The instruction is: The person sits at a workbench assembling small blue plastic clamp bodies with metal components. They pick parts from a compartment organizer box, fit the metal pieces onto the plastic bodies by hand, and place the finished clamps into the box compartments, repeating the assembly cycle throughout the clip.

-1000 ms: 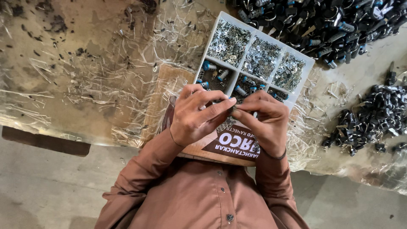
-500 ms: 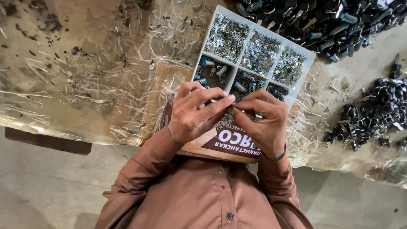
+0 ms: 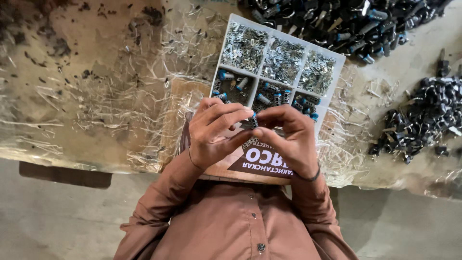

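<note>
— Fingers first: what are they on?

— Both hands meet over the near edge of the desk [image 3: 86, 96]. The left hand [image 3: 214, 130] and the right hand [image 3: 288, 137] pinch one small dark part with a blue end [image 3: 253, 120] between their fingertips, left thumb and forefinger closed on it from one side, right fingers closed on it from the other.

— Where does that sit?

— In the air, just above a cardboard piece [image 3: 262, 161] with printed lettering that lies under the hands, and just in front of the white compartment tray [image 3: 337, 62].

— What's in the tray?

— Three far compartments hold small silvery metal bits; the near ones hold dark cylinders with blue ends, like the one being pinched.

— And around it?

— Crinkled clear plastic sheet [image 3: 144, 106] covers the stained desk. A big heap of dark parts [image 3: 337, 19] lies beyond the tray, and a smaller dark pile [image 3: 423, 120] sits well to the right. The person wears a brown buttoned shirt [image 3: 240, 221], with a thin band on each wrist.
</note>
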